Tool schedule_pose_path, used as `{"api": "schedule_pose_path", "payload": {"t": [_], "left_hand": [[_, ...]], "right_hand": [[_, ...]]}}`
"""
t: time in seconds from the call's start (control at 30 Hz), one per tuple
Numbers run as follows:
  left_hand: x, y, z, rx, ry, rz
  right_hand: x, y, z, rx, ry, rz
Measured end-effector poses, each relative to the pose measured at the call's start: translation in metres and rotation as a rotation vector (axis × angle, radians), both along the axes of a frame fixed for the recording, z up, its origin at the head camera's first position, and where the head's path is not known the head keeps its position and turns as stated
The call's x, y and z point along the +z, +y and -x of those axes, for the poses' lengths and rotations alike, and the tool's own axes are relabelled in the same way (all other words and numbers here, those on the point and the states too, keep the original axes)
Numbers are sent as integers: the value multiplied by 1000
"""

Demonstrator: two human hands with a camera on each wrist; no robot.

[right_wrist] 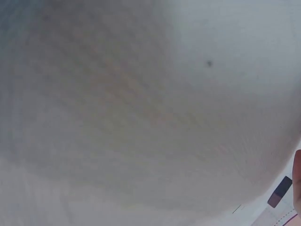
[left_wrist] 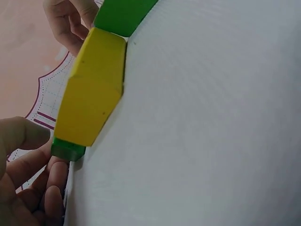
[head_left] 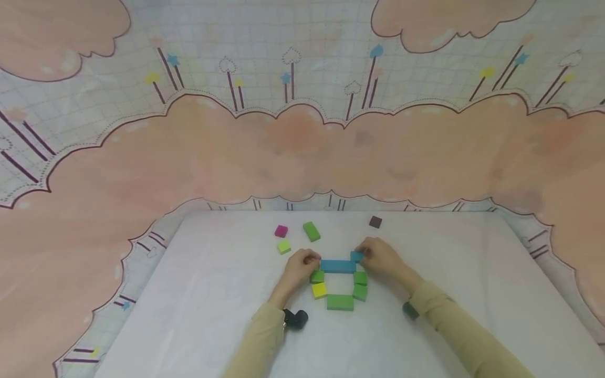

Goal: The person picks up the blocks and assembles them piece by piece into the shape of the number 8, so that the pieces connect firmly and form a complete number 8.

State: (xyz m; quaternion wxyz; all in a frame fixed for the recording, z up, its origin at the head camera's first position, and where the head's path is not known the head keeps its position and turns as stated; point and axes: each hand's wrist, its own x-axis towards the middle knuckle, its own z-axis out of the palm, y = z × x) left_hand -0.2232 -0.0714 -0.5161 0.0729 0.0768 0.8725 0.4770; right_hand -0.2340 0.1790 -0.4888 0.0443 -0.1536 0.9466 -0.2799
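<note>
Several coloured blocks form a ring on the white table. My right hand [head_left: 382,257] pinches a small blue block [head_left: 356,256] at the right end of a long blue block [head_left: 337,266]. At that block's left end, my left hand [head_left: 300,265] has bent fingers touching the ring beside a green block [head_left: 317,276]; whether they grip anything is unclear. The left wrist view shows the thumb and fingers around the green block's [left_wrist: 68,149] far end, beyond a yellow block [left_wrist: 91,87]. Two green blocks [head_left: 360,285] form the right side, and a longer green block [head_left: 340,302] the front.
Behind the ring lie a magenta block [head_left: 281,231], a light green block [head_left: 284,247], a green oblong block [head_left: 311,231] and a dark block [head_left: 375,222]. Patterned cloth hangs behind the table [head_left: 212,294]. The right wrist view is mostly blurred.
</note>
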Motion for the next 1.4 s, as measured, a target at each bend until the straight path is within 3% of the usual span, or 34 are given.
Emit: {"api": "schedule_pose_path", "payload": {"t": [0.3,0.67,0.9,1.23,1.4], "left_hand": [[2,-7,2,-1,-20,-2],[6,-27,-3,51,68,-43],[17,-43,-6,95,110,-58],[25,-67,1,151,180,-67],[23,-73,6,148,162,-53]], "right_hand": [[-3,-5,1,-49,-35,6],[-6,-3,0,-87,-59,20],[-8,-3,1,-111,-86,47],[-5,-1,1,-88,-59,72],[-6,0,0,-89,-75,68]]}}
